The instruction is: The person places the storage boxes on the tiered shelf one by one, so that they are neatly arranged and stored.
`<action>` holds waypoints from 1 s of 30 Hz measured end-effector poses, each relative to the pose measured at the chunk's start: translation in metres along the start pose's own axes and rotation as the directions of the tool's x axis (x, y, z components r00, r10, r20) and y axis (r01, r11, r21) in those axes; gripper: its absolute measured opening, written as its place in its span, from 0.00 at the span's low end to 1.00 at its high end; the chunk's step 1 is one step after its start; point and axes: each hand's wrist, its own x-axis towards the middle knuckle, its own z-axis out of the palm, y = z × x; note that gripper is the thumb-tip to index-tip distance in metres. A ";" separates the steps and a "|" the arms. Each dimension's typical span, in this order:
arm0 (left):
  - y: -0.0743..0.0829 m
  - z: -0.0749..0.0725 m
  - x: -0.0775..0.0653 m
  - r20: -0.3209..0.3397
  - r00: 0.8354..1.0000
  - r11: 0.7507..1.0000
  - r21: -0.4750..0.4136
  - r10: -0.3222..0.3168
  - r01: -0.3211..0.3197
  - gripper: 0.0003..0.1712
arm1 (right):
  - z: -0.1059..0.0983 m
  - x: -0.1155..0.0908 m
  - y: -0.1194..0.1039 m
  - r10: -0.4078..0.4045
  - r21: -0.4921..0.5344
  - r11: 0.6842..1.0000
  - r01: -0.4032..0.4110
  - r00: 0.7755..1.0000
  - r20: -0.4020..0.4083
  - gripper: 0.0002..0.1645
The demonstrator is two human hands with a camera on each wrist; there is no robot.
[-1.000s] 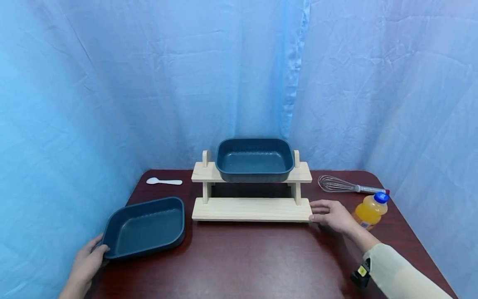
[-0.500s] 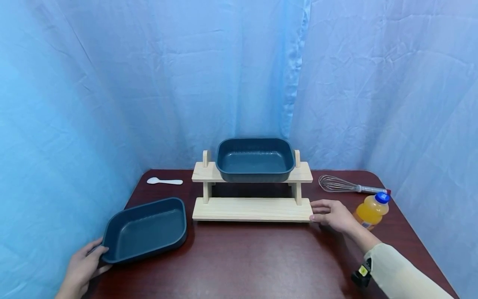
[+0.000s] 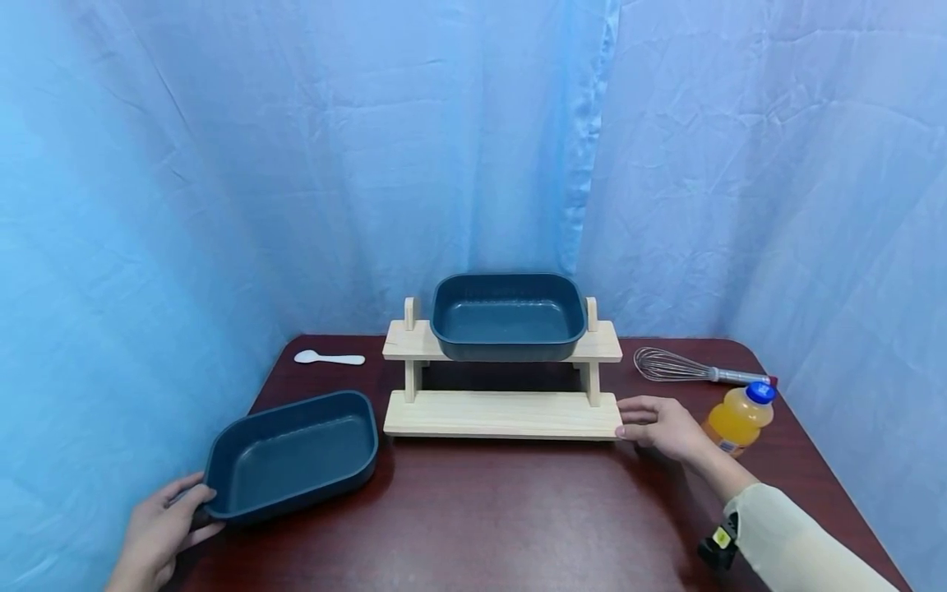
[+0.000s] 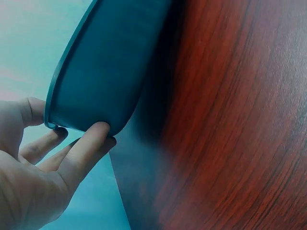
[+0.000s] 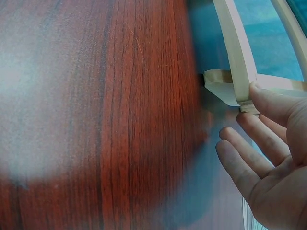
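Observation:
A dark blue rectangular baking dish (image 3: 292, 452) is at the left of the table. My left hand (image 3: 164, 526) grips its near left corner, thumb at the rim and fingers against the outer wall and underside in the left wrist view. A two-tier wooden shelf rack (image 3: 503, 413) stands in the middle. On its upper board sits a second dark blue dish (image 3: 507, 321). My right hand (image 3: 663, 426) pinches the right end of the lower board, with the thumb (image 5: 273, 103) on its corner and fingertips just beneath.
A white plastic spoon (image 3: 329, 358) lies at the back left of the table (image 3: 518, 518). At the right are a wire whisk (image 3: 673, 366) and an orange drink bottle (image 3: 736, 419) with a blue cap, close behind my right wrist. Pale blue curtains (image 3: 355, 164) surround the table.
The left dish has shifted slightly to the right and turned a little, with my left hand still gripping its corner. My right hand keeps its place at the rack.

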 end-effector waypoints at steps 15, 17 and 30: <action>0.025 0.007 -0.031 -0.018 1.000 1.000 0.018 0.016 -0.016 0.41 | 0.001 -0.002 -0.002 0.001 0.002 1.000 -0.001 1.000 -0.008 0.38; 0.029 0.007 -0.036 -0.026 0.999 1.000 0.019 0.020 -0.019 0.40 | 0.001 -0.002 -0.002 0.000 0.006 1.000 0.000 1.000 -0.006 0.38; 0.054 0.036 -0.063 0.062 0.994 0.991 0.089 0.095 -0.101 0.37 | 0.001 0.000 -0.001 0.001 -0.001 1.000 -0.001 1.000 -0.005 0.38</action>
